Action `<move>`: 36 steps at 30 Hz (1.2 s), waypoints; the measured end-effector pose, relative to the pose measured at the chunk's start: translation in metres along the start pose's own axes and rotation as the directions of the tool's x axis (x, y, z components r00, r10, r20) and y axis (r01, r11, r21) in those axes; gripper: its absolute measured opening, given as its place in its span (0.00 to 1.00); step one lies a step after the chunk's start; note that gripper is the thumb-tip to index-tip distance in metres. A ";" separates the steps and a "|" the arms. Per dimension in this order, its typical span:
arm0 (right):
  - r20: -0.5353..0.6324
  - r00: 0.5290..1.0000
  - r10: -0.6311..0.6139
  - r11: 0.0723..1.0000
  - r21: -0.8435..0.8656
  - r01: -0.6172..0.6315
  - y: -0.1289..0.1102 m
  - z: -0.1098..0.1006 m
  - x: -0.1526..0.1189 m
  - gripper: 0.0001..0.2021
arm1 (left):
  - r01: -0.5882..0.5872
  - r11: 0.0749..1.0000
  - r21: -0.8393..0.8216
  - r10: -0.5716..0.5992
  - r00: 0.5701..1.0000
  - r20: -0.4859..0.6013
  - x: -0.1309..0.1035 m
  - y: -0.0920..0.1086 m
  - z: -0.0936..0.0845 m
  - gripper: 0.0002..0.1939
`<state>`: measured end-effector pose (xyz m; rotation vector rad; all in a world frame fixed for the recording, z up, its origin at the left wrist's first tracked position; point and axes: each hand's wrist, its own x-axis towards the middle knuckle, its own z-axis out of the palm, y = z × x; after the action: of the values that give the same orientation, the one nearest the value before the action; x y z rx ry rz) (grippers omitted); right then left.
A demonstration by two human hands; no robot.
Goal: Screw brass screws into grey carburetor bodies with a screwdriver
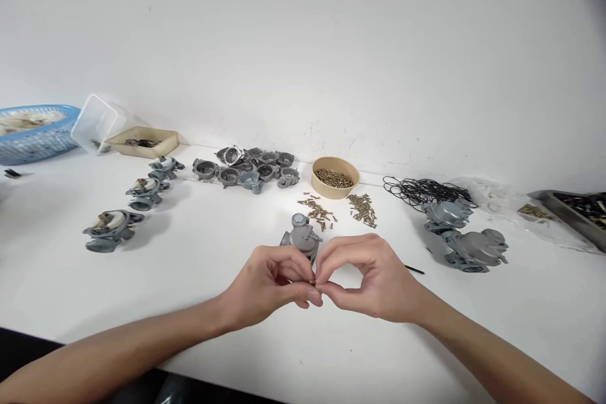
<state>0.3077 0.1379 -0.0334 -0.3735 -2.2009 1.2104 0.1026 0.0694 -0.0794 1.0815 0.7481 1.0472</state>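
Note:
My left hand [267, 287] and my right hand [372, 278] meet fingertip to fingertip above the front of the table. Both are closed in a pinch around a tiny brass-coloured screw [312, 282], mostly hidden by the fingers. Right behind the fingertips stands a grey metal carburetor [302, 237], its lower part covered by my hands. Past it lie two loose groups of brass-coloured screws, a left group [318, 209] and a right group [362, 209]. A round tan bowl [356, 184] behind them holds many more.
Carburetors with white floats [111, 227] stand at left. Grey bowl-shaped castings [230, 175] cluster at the back. Assembled carburetors [478, 249], black rubber rings [416, 191] and a dark tray [568, 218] are at right. A blue basket [42, 142] and a cream tray [156, 150] sit back left.

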 end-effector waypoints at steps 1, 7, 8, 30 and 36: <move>-0.011 1.000 -0.003 1.000 -0.005 0.003 0.002 0.001 0.000 0.05 | 0.006 1.000 -0.025 -0.006 1.000 -0.012 0.001 0.000 -0.001 0.09; -0.124 0.986 -0.112 0.992 -0.064 0.104 0.004 -0.003 0.003 0.05 | 0.008 1.000 -0.002 -0.008 0.999 -0.045 0.005 0.014 -0.009 0.11; -0.153 0.979 -0.135 0.988 -0.100 0.121 0.005 -0.007 0.004 0.05 | -0.018 1.000 0.011 0.018 0.999 -0.052 0.005 0.017 -0.013 0.12; -0.307 0.945 0.110 0.961 -0.209 -0.180 0.059 -0.014 0.005 0.04 | -0.357 0.494 0.792 0.320 0.922 0.216 0.019 0.046 -0.072 0.04; -0.258 0.964 0.071 0.966 -0.224 -0.131 0.059 -0.011 0.006 0.06 | -0.418 0.476 0.774 0.351 0.897 0.269 0.019 0.040 -0.073 0.06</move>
<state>0.3079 0.1804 -0.0760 -0.7058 -2.1312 0.8937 0.0325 0.1160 -0.0648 2.1929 0.9930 1.0228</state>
